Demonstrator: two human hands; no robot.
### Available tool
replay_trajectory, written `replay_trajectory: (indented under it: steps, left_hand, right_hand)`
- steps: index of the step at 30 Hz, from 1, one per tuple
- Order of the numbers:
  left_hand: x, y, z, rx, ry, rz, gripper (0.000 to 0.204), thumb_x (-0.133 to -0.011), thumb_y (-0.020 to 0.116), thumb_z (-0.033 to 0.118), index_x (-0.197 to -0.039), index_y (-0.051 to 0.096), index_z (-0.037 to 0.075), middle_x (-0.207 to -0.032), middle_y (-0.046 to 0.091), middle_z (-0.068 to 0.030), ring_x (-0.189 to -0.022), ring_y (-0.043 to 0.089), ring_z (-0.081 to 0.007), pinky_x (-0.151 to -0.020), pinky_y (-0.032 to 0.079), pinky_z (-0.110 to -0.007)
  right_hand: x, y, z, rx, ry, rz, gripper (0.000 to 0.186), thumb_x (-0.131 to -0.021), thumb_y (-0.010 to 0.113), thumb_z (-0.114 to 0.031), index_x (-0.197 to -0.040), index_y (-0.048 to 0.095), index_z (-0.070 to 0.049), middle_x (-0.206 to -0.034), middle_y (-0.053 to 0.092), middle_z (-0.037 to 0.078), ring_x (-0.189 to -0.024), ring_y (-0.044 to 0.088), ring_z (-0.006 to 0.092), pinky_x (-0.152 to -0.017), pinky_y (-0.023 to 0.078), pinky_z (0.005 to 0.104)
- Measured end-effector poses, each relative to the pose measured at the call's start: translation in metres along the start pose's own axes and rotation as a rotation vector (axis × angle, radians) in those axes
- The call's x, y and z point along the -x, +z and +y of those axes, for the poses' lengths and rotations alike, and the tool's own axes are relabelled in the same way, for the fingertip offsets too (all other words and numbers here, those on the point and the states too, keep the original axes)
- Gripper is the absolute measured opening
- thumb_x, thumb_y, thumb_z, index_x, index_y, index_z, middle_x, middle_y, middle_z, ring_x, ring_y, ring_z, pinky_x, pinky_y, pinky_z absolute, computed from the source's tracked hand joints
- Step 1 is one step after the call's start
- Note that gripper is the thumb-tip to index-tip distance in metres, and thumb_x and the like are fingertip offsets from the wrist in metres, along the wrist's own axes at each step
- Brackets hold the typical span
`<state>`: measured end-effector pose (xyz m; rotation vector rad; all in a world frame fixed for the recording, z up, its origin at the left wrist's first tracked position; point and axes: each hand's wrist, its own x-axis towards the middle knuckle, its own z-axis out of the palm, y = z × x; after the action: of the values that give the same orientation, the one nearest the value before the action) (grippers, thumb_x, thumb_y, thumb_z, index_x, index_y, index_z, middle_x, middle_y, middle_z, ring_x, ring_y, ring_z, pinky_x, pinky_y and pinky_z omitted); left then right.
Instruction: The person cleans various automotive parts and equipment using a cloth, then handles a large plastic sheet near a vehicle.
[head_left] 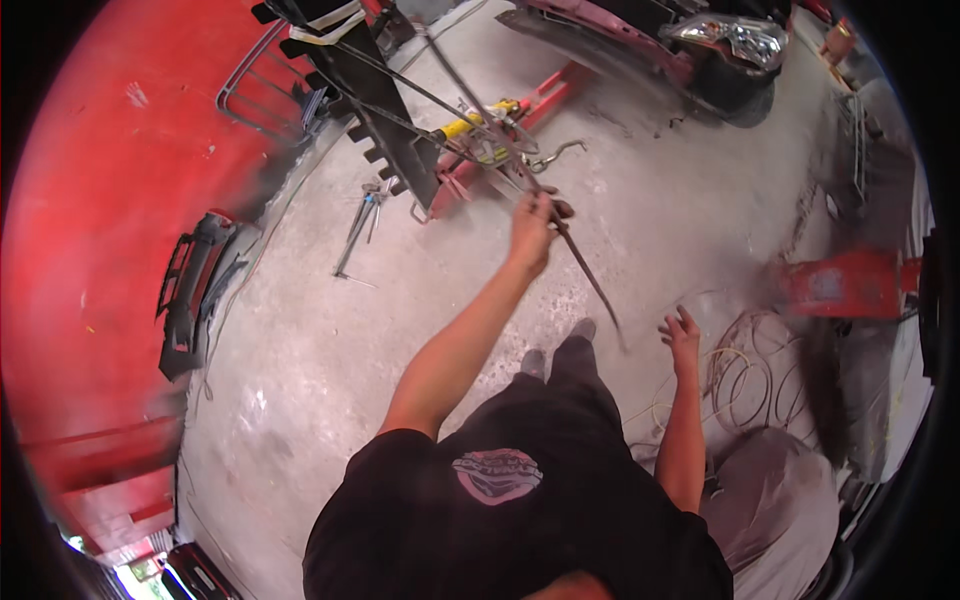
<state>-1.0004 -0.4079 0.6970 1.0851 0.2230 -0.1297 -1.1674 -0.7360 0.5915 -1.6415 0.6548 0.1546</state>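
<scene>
My left hand is closed round a long, thin, brownish strip in front of me. The strip slants from the dark toothed stand at the top down to a free end near my feet; its exact kind does not show. Apart from it, on the right, my right hand is raised with its fingers spread and nothing in them. Beyond my left hand lies red and yellow equipment, partly hidden behind the strip.
A black toothed stand rises at the upper left, near a metal tool on the floor. A black car part leans by the red wall. A car headlight shows at the top; coiled hoses lie right.
</scene>
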Motion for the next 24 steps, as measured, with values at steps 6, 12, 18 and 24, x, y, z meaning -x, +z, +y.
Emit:
replay_trajectory:
  steps: [6, 12, 18, 24]
  left_hand:
    - [-0.013, 0.026, -0.058, -0.368, -0.067, 0.003, 0.026, -0.102, 0.045, 0.025, -0.115, 0.055, 0.006, -0.096, 0.067, -0.0100, -0.085, 0.062, -0.0163, -0.072, 0.048, -0.033]
    - [-0.016, 0.012, -0.061, -0.585, 0.057, -0.227, 0.021, -0.098, 0.049, 0.016, -0.106, 0.059, -0.001, -0.091, 0.066, -0.0105, -0.085, 0.061, -0.0187, -0.081, 0.048, -0.033]
    - [-0.029, -0.052, -0.073, -0.598, -0.080, -0.369, 0.019, -0.096, 0.053, 0.014, -0.106, 0.059, -0.001, -0.090, 0.065, -0.0093, -0.090, 0.060, -0.0180, -0.083, 0.047, -0.034]
    - [-0.074, -0.132, -0.048, -0.749, -0.037, -0.588, 0.026, -0.096, 0.055, 0.016, -0.115, 0.059, -0.001, -0.101, 0.066, -0.0150, -0.095, 0.063, -0.0270, -0.086, 0.049, -0.037]
  right_hand:
    - [-0.072, 0.073, -0.155, 0.047, -0.436, -0.289, 0.058, -0.092, 0.062, -0.025, -0.141, 0.045, 0.002, -0.123, 0.061, 0.019, -0.110, 0.061, 0.0248, -0.096, 0.046, 0.0351]
    - [-0.083, 0.152, -0.270, -0.299, -0.454, -0.421, 0.062, -0.097, 0.056, -0.025, -0.148, 0.030, -0.002, -0.123, 0.061, 0.019, -0.115, 0.058, 0.0269, -0.097, 0.045, 0.0371]
    - [-0.089, 0.201, -0.302, -0.484, -0.438, -0.357, 0.058, -0.101, 0.051, -0.024, -0.149, 0.027, -0.002, -0.108, 0.064, 0.014, -0.096, 0.065, 0.0221, -0.088, 0.051, 0.0345]
    - [-0.077, 0.283, -0.318, -0.289, -0.602, -0.315, 0.050, -0.102, 0.050, -0.023, -0.144, 0.037, 0.001, -0.095, 0.064, 0.008, -0.087, 0.061, 0.0144, -0.083, 0.049, 0.0287]
